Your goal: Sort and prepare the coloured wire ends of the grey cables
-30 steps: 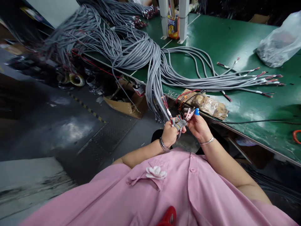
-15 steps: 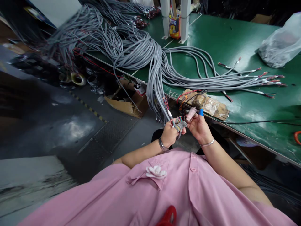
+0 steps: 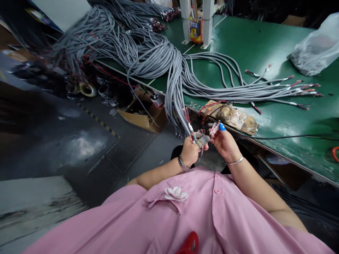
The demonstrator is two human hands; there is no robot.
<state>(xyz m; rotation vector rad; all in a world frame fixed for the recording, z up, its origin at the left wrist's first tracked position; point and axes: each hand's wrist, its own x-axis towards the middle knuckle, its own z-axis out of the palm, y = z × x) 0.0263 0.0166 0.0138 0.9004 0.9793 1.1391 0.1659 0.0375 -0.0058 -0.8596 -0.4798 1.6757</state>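
Note:
My left hand (image 3: 191, 150) is closed around a grey cable end, its thumb in a grey cloth finger cover. Thin coloured wires (image 3: 202, 133) fan out above that thumb. Close on the right, the fingers of my right hand (image 3: 224, 143) are pinched together by the wire tips, one in a blue finger cot (image 3: 221, 127) and another in a pinkish one (image 3: 214, 129). What the right fingers pinch is too small to make out. Beside my left hand hangs a bundle of grey cables (image 3: 174, 84), some with red and dark stripped ends.
On the green table (image 3: 246, 42) lie more grey cables (image 3: 238, 92) with bared ends. A taped wooden block (image 3: 235, 118) sits at the near edge, just beyond my right hand. A clear plastic bag (image 3: 315, 49) stands at right. Below is a cardboard box (image 3: 140, 118).
The blue-capped finger of my right hand has moved left and bent in against the pinkish-capped one. My left hand stays on the cable in nearly the same place.

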